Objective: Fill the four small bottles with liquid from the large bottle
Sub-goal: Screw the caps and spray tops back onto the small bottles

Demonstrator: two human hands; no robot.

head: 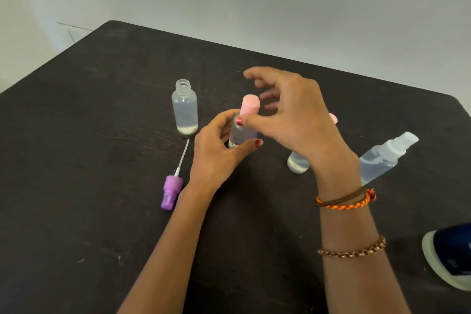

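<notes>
Right now the left hand (219,150) grips the body of a small pink-capped bottle (243,125) standing near the middle of the dark table (76,135), fingers and thumb curled round it; the right hand (288,112) hangs over the pink cap (251,104), fingers spread and loosely bent, thumb tip against the bottle's shoulder, holding nothing. An uncapped clear bottle (185,107) stands just behind-left with a little liquid at the bottom, its purple spray head (172,190) lying on the table near the left wrist. A capped clear spray bottle (384,158) sits to the right, another small bottle (297,163) partly hidden under the right wrist. Judgement: thin plastic, light, squashy, probably slick when wet, so hold low on the body, gently, and twist the cap by its sides; tips easily
</notes>
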